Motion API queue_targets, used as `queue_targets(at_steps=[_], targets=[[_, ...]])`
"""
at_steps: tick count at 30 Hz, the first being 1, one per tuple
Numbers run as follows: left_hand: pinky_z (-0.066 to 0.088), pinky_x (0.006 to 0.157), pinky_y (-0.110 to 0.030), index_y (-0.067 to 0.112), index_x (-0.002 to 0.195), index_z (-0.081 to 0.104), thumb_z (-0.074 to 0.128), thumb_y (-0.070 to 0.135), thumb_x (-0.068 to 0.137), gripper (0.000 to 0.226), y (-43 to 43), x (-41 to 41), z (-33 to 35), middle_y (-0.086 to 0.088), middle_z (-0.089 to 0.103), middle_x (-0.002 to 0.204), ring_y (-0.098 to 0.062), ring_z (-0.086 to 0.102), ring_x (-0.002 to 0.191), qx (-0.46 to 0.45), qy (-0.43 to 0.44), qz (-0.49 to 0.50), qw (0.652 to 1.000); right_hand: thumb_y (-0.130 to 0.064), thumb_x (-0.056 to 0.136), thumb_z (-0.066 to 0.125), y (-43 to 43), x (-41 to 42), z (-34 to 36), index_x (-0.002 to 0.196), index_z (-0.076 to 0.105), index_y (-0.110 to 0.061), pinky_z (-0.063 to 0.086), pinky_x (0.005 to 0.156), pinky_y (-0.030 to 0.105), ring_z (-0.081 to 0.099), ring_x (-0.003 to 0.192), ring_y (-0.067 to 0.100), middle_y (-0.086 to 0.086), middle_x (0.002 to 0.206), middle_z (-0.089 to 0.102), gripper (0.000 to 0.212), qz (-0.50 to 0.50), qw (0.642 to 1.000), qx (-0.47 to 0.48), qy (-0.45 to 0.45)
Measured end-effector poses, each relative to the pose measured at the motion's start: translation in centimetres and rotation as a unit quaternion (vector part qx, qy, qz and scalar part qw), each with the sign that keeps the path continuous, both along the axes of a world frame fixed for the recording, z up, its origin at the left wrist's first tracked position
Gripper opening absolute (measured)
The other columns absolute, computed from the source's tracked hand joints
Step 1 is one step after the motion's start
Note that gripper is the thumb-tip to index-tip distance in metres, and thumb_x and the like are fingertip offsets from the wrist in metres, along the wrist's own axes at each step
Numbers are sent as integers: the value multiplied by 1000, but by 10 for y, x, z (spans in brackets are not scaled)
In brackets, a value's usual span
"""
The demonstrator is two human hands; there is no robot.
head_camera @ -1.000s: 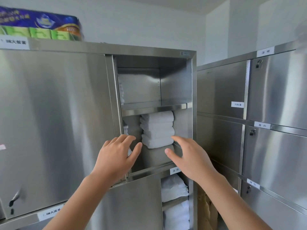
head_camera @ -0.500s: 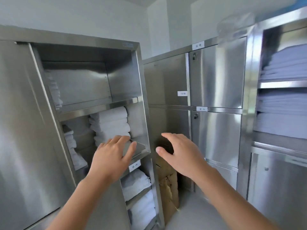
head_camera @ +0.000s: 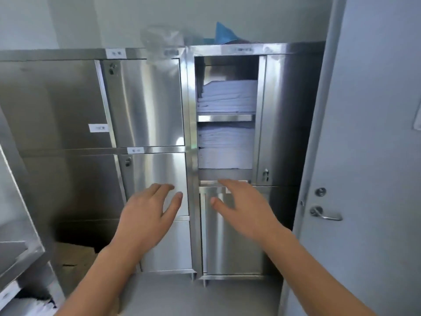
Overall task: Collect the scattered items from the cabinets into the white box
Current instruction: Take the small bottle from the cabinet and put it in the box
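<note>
Tho open, 2 hands (head_camera: 145, 215) (head_camera: 246, 213), 2 stacks (head_camera: 227, 96) (head_camera: 225, 147)

Folded linens (head_camera: 226, 96) in cabinet (head_camera: 291, 115), door (head_camera: 376, 156) rightward

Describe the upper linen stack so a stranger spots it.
Start at the grey door; the stainless steel cabinet left of it has one open bay. The upper stack of folded white linen lies above its metal shelf, unlike the second stack beneath.

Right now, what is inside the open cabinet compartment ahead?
Folded white linen in two piles: an upper stack on the shelf and a lower stack beneath. Anything behind them, or behind the door panel beside, is hidden.
</note>
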State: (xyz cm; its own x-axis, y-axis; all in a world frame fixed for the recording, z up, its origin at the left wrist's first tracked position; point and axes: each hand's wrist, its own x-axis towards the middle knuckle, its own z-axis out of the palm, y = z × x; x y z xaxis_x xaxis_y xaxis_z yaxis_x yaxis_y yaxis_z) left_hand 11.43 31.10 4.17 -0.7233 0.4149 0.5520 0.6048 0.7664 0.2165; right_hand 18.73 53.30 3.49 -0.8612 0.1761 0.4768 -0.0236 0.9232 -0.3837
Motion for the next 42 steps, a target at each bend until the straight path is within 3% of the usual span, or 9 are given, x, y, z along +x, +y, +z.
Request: queue_targets(at_steps=[8, 13, 20, 33, 42], targets=[[45, 90, -38, 23, 126, 61, 29, 57, 98, 54, 35, -8, -43, 4, 63, 125, -23, 64, 100, -28, -37, -84, 995, -60, 97, 50, 20, 43, -37, 149, 46, -26, 41, 104, 35, 47, 135, 17, -2, 144, 58, 62, -99, 994, -8, -34], [40, 80, -33, 28, 124, 60, 33, 55, 98, 46, 29, -27, -32, 7, 63, 121, -22, 62, 98, 3, -34, -72, 997, -61, 96, 50, 14, 33, -31, 147, 48, -27, 41, 101, 31, 48, 133, 15, -5, 142, 58, 62, -107, 994, -9, -6], [43, 84, -35, 28, 124, 60, 25, 59, 97, 54, 34, -60, -16, 8, 63, 122, -22, 61, 102, -23, 9, -90, 996, -62, 96, 48, 13, -8, -21, 147, 47, -26, 39, 107, 32, 45, 134, 13, -6, 144, 57, 62, -85, 996, 36, -8], [45, 86, -36, 25, 118, 62, 15, 62, 90, 66, 140, -193, -20, 9, 64, 116, -20, 62, 100, -67, 32, -75, 994, -62, 95, 52, 117, -159, -23, 147, 47, -31, 40, 98, 26, 49, 129, 12, -9, 140, 59, 61, -68, 997, 9, 42], [43, 88, -34, 28, 123, 60, 19, 62, 92, 62, 211, -291, 5, 10, 63, 119, -19, 60, 105, -54, 51, -37, 997, -64, 94, 50, 192, -271, -3, 151, 42, -34, 37, 102, 28, 40, 138, 8, -12, 147, 53, 65, -39, 998, -26, 49]])
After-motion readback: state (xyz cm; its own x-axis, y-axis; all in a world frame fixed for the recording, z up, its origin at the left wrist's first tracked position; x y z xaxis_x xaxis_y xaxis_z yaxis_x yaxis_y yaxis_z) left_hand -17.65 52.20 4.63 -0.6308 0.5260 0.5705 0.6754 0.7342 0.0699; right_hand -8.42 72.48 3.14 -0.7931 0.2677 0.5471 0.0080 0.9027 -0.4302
